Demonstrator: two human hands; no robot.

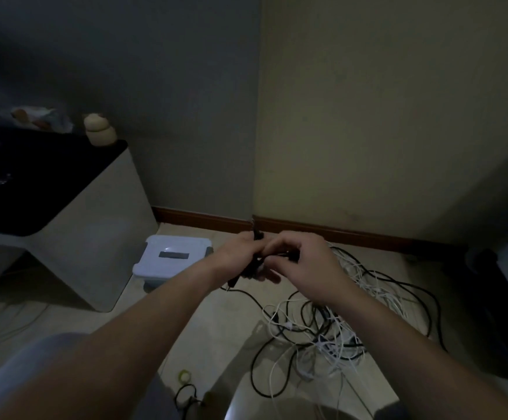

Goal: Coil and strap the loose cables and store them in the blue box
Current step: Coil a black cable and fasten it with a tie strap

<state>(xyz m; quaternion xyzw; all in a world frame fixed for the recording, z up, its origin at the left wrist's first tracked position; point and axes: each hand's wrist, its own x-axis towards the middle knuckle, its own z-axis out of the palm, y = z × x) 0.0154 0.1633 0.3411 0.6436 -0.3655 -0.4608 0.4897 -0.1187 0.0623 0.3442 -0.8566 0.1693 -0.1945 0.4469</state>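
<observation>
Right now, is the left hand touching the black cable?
Touching. Head view shows the left hand gripping the bunched black cable, fingers curled round it.

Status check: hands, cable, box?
Left hand and right hand both grip black cable. Blue box lidded, floor left. Cable pile tangled, floor right.

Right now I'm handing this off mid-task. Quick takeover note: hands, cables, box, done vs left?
Left hand: grips the black cable, partly bundled.
Right hand: pinches the same cable, beside the left.
Blue box: on the floor left of the hands, lid on; contents hidden.
Cable pile: black and white leads tangled on the floor, below the right hand.
Done: no strapped coil in sight.
Left: finish and strap this coil, open the box, work through the pile.
</observation>
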